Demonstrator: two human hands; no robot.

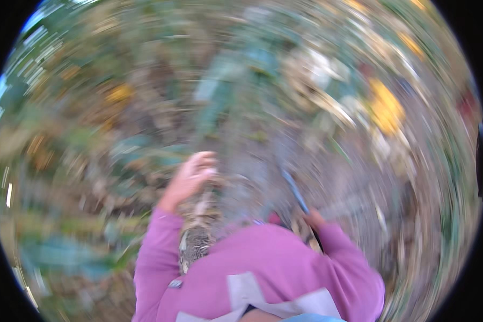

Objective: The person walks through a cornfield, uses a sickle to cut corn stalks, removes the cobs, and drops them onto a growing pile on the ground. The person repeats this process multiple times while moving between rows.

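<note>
The picture is strongly smeared by motion. My left hand is raised at the left of centre, its thumb and fingers apart, with nothing visible between them. Pale dry plant litter lies beneath it. At the right, close to my body, my right hand is closed round the near end of a long, thin blue-grey tool. The tool slants forward and to the left over the ground; its far end fades into the blur, so its exact kind is unclear.
Grey-brown soil lies ahead, strewn with dry stalks. Green leaves stand beyond it. Pale husk-like litter and a blurred yellow thing are at the far right. Another yellow patch shows at the far left.
</note>
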